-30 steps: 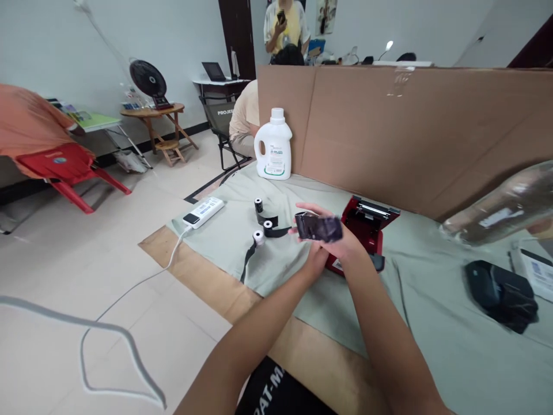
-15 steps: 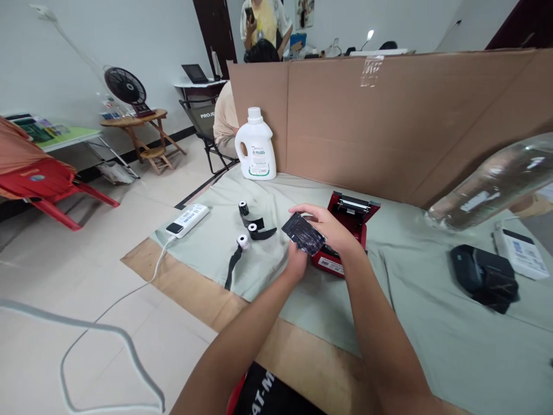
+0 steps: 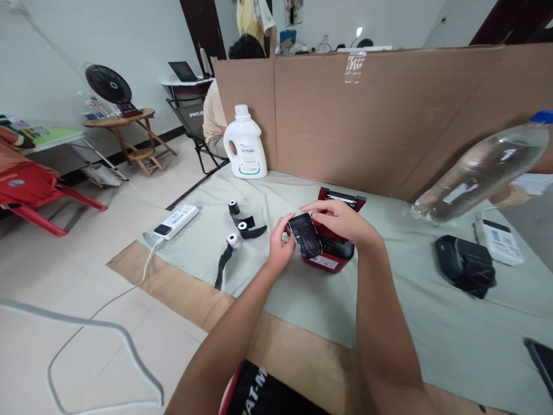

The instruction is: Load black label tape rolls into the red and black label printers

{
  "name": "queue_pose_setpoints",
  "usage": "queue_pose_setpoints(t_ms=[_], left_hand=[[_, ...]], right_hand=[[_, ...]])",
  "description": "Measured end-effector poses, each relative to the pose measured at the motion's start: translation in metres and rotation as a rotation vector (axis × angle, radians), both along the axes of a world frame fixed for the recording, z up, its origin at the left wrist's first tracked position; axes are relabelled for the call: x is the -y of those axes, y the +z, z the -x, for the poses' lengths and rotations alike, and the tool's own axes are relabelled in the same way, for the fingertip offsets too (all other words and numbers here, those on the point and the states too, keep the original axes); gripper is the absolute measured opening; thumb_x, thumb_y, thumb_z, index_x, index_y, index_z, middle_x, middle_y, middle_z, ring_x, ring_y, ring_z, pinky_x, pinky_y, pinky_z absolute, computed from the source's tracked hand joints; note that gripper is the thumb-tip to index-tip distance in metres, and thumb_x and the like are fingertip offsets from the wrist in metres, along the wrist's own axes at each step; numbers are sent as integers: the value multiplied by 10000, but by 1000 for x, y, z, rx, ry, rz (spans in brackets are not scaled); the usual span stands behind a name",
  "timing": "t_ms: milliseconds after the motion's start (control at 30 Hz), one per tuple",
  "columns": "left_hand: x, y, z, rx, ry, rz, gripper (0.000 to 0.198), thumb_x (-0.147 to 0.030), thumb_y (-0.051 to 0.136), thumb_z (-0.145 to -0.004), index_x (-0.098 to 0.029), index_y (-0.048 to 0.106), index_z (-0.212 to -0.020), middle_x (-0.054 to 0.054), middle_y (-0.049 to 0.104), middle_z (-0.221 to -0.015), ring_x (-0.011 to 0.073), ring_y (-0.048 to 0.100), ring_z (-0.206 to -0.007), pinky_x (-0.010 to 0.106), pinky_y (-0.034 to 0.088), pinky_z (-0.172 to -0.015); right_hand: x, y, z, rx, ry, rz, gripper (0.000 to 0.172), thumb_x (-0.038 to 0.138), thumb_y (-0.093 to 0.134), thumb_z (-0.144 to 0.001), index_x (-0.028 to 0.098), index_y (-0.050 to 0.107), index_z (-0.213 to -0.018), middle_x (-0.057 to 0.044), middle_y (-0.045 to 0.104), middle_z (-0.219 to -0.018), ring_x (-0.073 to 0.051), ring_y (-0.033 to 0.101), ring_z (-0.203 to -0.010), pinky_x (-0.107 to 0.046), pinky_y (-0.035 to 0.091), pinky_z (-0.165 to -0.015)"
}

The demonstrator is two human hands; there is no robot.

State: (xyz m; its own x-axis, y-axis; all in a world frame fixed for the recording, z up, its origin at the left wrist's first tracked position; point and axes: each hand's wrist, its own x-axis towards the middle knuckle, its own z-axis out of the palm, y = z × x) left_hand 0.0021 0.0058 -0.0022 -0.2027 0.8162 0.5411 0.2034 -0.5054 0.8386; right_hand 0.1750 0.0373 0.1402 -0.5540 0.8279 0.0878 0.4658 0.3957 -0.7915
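Observation:
A small black rectangular piece (image 3: 306,236) with pale scuff marks is held up in front of a red and black device with a raised lid (image 3: 330,262). My left hand (image 3: 281,245) is closed on the left edge of this piece. Stretched over its top right corner, my right hand (image 3: 345,222) has thumb and forefinger apart; whether the fingertips touch it I cannot tell. The device is partly hidden behind the piece and my right hand. To the left lie three small rolls with black tails: a far roll (image 3: 234,207), a middle roll (image 3: 243,228) and a near roll (image 3: 233,241).
A white jug (image 3: 248,150) stands by the cardboard screen (image 3: 337,115). White power banks lie left (image 3: 177,221) and right (image 3: 501,242), the left one with a cable. On the right are a black device (image 3: 464,265), a large clear bottle (image 3: 479,167) and a dark phone-like object (image 3: 540,363).
The black piece has turned more upright. My left hand has come round to its left edge, while my right hand has shifted toward its top right corner. The camera view has shifted slightly right.

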Motion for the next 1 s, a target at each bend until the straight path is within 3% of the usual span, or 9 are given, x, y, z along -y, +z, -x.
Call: queue_pose_setpoints(t_ms=[200,367,500,700,900,1000], left_hand=[[5,4,-4,-101,-112,15,611,-374,562,-938,-232,457,-1523,102,668,-1136,200,621,-949,319,533,-861],[-3,-1,-13,-26,-143,-11,732,-365,590,-937,-305,279,-1597,59,607,-1172,121,546,-768,298,508,-825],[0,2,-13,-92,-145,-7,557,-375,520,-983,-281,431,-1525,75,605,-1156,142,559,-810,311,508,-837],[13,12,-9,-408,-138,-152,367,-365,538,-963,-249,679,-1282,111,623,-1269,262,529,-1170,428,433,-1050],[16,17,-11,-620,-169,-119,356,-382,544,-954,-270,680,-1264,52,658,-1347,281,459,-1278,450,353,-1110],[17,19,-11,-665,-176,-78,377,-411,528,-958,-263,669,-1275,51,659,-1346,283,455,-1297,441,341,-1113]], right_hand=[[21,11,-1,274,0,-152,192,205,628,-844,225,747,-994,-27,745,-948,-194,654,-853,-279,461,-724],[13,0,-26,408,-256,-145,175,179,632,-862,195,727,-1008,-72,748,-1028,-208,670,-859,-287,454,-710],[0,-16,-36,556,-385,-80,220,220,647,-873,185,732,-1072,-111,750,-1054,-247,689,-890,-307,469,-706],[-8,-34,-15,758,-523,-58,285,281,654,-877,206,735,-1140,-150,742,-1090,-316,692,-1023,-383,506,-801],[-12,-38,3,887,-540,-45,272,166,593,-867,178,762,-1080,-178,735,-1105,-338,616,-1179,-394,504,-852],[-9,-32,-3,819,-491,-37,284,197,607,-862,179,759,-1101,-157,739,-1119,-329,610,-1170,-370,492,-835]])
